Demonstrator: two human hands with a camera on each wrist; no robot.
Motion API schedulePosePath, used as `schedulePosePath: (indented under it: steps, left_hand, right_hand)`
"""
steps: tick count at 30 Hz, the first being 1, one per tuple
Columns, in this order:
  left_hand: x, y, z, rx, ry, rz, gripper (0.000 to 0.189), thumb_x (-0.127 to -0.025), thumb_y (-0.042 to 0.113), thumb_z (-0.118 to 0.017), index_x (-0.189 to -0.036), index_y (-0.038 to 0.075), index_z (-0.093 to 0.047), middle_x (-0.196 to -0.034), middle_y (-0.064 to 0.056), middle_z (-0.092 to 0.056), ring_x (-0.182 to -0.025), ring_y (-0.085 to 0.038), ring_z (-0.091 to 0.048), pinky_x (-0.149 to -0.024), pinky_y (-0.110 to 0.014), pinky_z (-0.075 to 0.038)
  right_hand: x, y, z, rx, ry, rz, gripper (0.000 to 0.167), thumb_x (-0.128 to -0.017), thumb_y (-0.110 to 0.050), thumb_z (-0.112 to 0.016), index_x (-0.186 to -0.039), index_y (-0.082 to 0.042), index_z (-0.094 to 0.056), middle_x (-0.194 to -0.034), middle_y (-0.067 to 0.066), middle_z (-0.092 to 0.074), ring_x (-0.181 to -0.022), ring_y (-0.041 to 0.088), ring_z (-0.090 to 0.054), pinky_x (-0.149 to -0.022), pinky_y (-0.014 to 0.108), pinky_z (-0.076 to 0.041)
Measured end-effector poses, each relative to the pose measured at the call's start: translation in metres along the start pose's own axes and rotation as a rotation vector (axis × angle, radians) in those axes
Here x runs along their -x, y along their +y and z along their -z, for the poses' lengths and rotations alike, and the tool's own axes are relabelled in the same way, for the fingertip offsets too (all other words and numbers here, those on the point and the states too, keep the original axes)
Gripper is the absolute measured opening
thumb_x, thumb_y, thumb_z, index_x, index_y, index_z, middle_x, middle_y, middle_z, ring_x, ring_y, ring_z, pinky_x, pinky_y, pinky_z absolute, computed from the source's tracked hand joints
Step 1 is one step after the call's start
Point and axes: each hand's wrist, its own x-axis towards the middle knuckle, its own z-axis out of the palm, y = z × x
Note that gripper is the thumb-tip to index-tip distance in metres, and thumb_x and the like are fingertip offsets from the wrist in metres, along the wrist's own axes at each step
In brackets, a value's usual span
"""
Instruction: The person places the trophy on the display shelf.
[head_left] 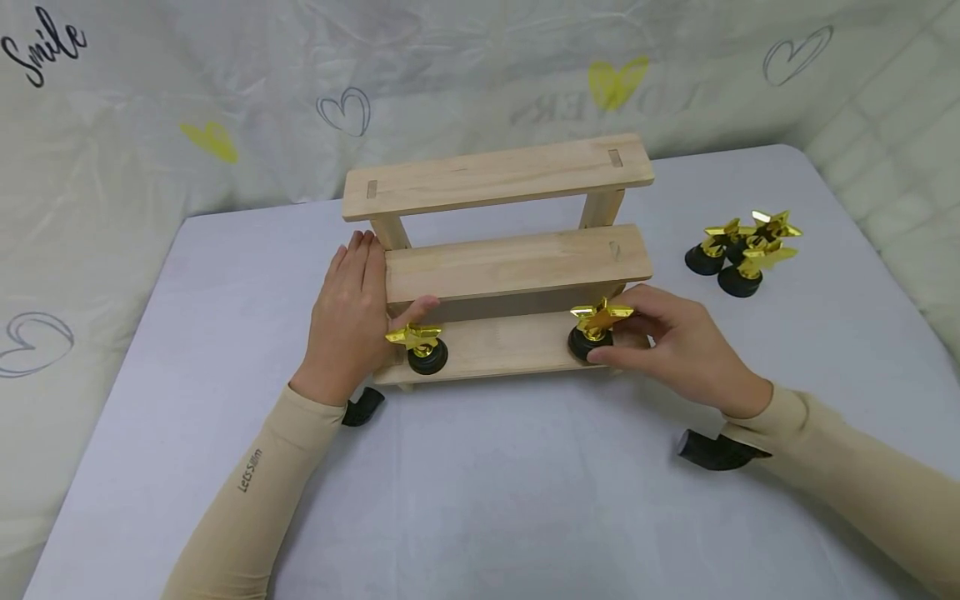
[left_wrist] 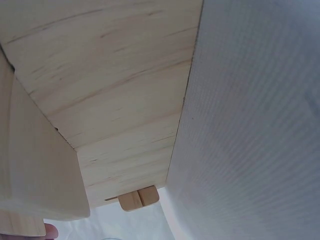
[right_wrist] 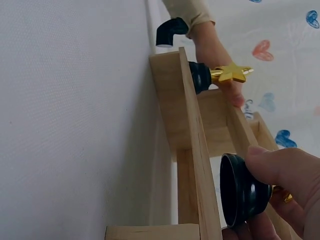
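Note:
A three-step wooden rack (head_left: pixel 498 179) stands on the white table. My left hand (head_left: pixel 347 312) lies along its left side with straight fingers, thumb reaching over the lowest board. In front of that thumb, a gold star trophy (head_left: pixel 427 357) stands upright on a round black base. At the lowest board's right end, my right hand (head_left: pixel 686 337) pinches another star trophy (head_left: pixel 585 342) by its base, between thumb and fingers. The right wrist view shows this base's hollow underside (right_wrist: pixel 231 190), tilted beside the board's edge. Wood fills much of the left wrist view, with a fingertip (left_wrist: pixel 51 231) low down.
Several more star trophies (head_left: pixel 740 282) stand clustered on the table (head_left: pixel 487 500) to the right of the rack. A white curtain (head_left: pixel 480 75) printed with hearts hangs behind the table. Black wrist devices (head_left: pixel 720 450) sit under both sleeves.

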Motion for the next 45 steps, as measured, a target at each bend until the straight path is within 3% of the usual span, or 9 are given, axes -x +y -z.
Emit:
schedulePosePath:
  steps: [17,23,31,39,45]
  left_hand:
    - [0.0006,0.0001,-0.0006,0.02,-0.014,0.02,0.109,-0.095,0.082,-0.036,-0.145,-0.014,-0.044,-0.145,-0.034,-0.055,-0.141,-0.047,-0.053,-0.123,-0.058,-0.038]
    - [-0.0002,0.0008,-0.0011,0.021,-0.009,0.022,0.11,-0.095,0.084,-0.031,-0.145,-0.014,-0.044,-0.145,-0.034,-0.055,-0.141,-0.047,-0.054,-0.122,-0.058,-0.039]
    - [-0.0001,0.0007,-0.001,0.024,-0.017,0.026,0.108,-0.094,0.082,-0.039,-0.144,-0.015,-0.045,-0.145,-0.034,-0.055,-0.141,-0.047,-0.053,-0.123,-0.058,-0.038]
    - [0.0009,0.001,-0.0018,0.027,-0.01,0.031,0.109,-0.094,0.083,-0.034,-0.142,-0.014,-0.046,-0.144,-0.033,-0.056,-0.14,-0.047,-0.054,-0.123,-0.058,-0.038]
    - [0.0011,0.0014,-0.0019,0.033,-0.006,0.035,0.109,-0.094,0.083,-0.034,-0.142,-0.014,-0.046,-0.145,-0.033,-0.056,-0.14,-0.047,-0.054,-0.123,-0.058,-0.038]
  right_hand:
    - [-0.0025,-0.001,-0.0051,0.092,0.032,-0.061,0.039,-0.07,-0.004,-0.095,-0.102,-0.016,-0.077,-0.098,-0.004,-0.068,-0.083,0.005,-0.06,-0.076,0.007,-0.051]
    - [-0.0024,0.0009,-0.0056,0.151,0.059,-0.032,0.039,-0.068,-0.006,-0.096,-0.101,-0.017,-0.077,-0.095,-0.005,-0.069,-0.078,0.005,-0.056,-0.07,0.009,-0.047]
    - [-0.0016,0.0027,-0.0045,0.185,0.078,-0.023,0.04,-0.067,-0.007,-0.097,-0.1,-0.017,-0.077,-0.094,-0.005,-0.069,-0.075,0.006,-0.053,-0.067,0.011,-0.044]
    - [0.0001,0.0015,-0.0054,0.113,0.115,-0.062,0.049,-0.068,-0.002,-0.095,-0.112,-0.011,-0.076,-0.102,-0.02,-0.067,-0.082,-0.001,-0.061,-0.075,0.005,-0.049]
    - [0.0001,0.0012,-0.0067,0.095,0.121,-0.12,0.049,-0.071,-0.004,-0.094,-0.115,-0.012,-0.075,-0.102,-0.029,-0.067,-0.08,0.003,-0.061,-0.072,0.009,-0.048]
